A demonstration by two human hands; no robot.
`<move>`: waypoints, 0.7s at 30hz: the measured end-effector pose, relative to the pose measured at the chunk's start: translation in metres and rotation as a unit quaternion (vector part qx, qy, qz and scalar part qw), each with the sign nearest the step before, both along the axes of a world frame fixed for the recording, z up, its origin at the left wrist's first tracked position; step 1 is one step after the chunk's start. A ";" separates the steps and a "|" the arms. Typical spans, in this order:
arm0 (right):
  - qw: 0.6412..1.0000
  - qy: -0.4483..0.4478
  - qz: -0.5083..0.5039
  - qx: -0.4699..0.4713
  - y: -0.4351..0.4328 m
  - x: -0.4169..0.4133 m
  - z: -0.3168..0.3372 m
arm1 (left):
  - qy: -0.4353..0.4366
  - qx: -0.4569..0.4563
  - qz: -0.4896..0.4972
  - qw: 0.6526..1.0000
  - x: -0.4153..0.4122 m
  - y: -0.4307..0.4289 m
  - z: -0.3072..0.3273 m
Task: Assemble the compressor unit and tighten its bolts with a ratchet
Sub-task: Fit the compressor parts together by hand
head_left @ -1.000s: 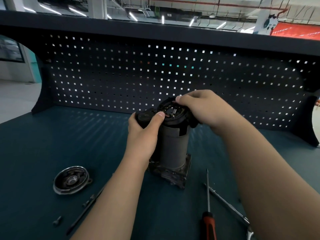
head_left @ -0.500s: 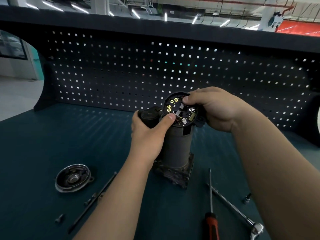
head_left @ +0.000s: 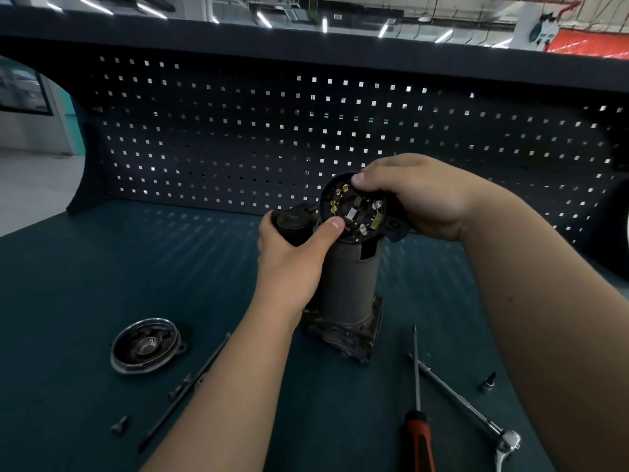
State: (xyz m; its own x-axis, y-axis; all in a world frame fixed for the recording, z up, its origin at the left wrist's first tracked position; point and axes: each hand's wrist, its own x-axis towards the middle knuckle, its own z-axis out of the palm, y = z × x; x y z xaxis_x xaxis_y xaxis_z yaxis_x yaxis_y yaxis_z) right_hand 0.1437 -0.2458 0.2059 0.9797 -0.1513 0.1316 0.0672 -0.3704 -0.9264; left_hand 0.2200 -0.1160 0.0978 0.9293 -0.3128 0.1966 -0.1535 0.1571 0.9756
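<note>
Ceiling strip lights (head_left: 265,20) above a dark pegboard (head_left: 238,137); the teal worktop (head_left: 102,284) carries the compressor unit (head_left: 347,284) upright at centre. Left hand (head_left: 292,264) grips its black top part, right hand (head_left: 418,199) pinches the tilted brush plate (head_left: 354,209). Round cover (head_left: 146,345) left, ratchet (head_left: 476,410) and screwdriver (head_left: 417,403) right.

My left hand (head_left: 289,264) grips the dark stub (head_left: 292,221) at the upper left of the upright compressor body (head_left: 347,287), thumb pressed on the rim of the round brush plate (head_left: 354,209). My right hand (head_left: 418,199) pinches that plate, which is tilted toward me atop the body. Left of the body lie a round metal cover (head_left: 146,345), a long bolt (head_left: 190,386) and a small bolt (head_left: 121,425). Right of it lie a screwdriver (head_left: 417,386), a ratchet (head_left: 476,413) and a socket (head_left: 488,383).
</note>
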 end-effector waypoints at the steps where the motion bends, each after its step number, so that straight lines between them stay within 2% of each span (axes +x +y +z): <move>1: 1.000 -0.002 -0.009 -0.023 0.000 0.001 0.000 | 0.000 0.000 0.000 1.000 0.000 0.000 0.000; 6: 0.993 -0.051 -0.045 -0.094 0.001 0.005 -0.004 | 0.007 0.000 -0.002 1.000 0.001 0.001 0.001; 9: 0.971 -0.123 -0.085 -0.189 0.007 0.002 0.000 | -0.004 0.008 0.004 1.000 0.000 0.001 -0.001; 10: 0.950 -0.150 -0.116 -0.247 0.007 0.001 0.004 | -0.005 0.012 0.007 1.000 -0.001 0.001 -0.001; 12: 0.883 -0.162 -0.173 -0.406 0.011 0.000 0.010 | 0.008 0.011 0.006 1.000 -0.003 0.001 0.001; 14: 0.802 -0.102 -0.182 -0.560 0.022 0.000 0.007 | 0.029 0.006 0.001 1.000 -0.003 0.001 0.004; 16: 0.755 -0.035 -0.152 -0.637 0.032 0.002 -0.005 | 0.036 0.006 -0.007 0.999 -0.003 0.002 0.006; 17: 0.753 -0.025 -0.139 -0.643 0.035 0.001 -0.009 | 0.036 0.007 -0.009 0.999 -0.003 0.003 0.006; 18: 0.775 -0.030 -0.129 -0.618 0.035 0.000 -0.009 | 0.035 0.007 -0.009 0.999 -0.003 0.004 0.007; 19: 0.822 -0.040 -0.123 -0.554 0.032 -0.002 -0.006 | 0.033 0.009 -0.007 0.999 -0.004 0.004 0.007; 21: 0.932 -0.069 -0.134 -0.329 0.020 -0.005 0.003 | 0.033 0.010 -0.003 0.999 -0.004 0.003 0.007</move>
State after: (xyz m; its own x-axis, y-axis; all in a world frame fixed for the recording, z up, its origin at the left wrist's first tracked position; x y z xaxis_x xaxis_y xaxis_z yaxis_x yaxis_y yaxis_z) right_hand 0.1391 -0.2261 0.2091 0.8852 -0.2295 0.4047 -0.0069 -0.8763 -0.4817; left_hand 0.2157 -0.1126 0.1046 0.9381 -0.3220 0.1279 -0.0868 0.1391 0.9865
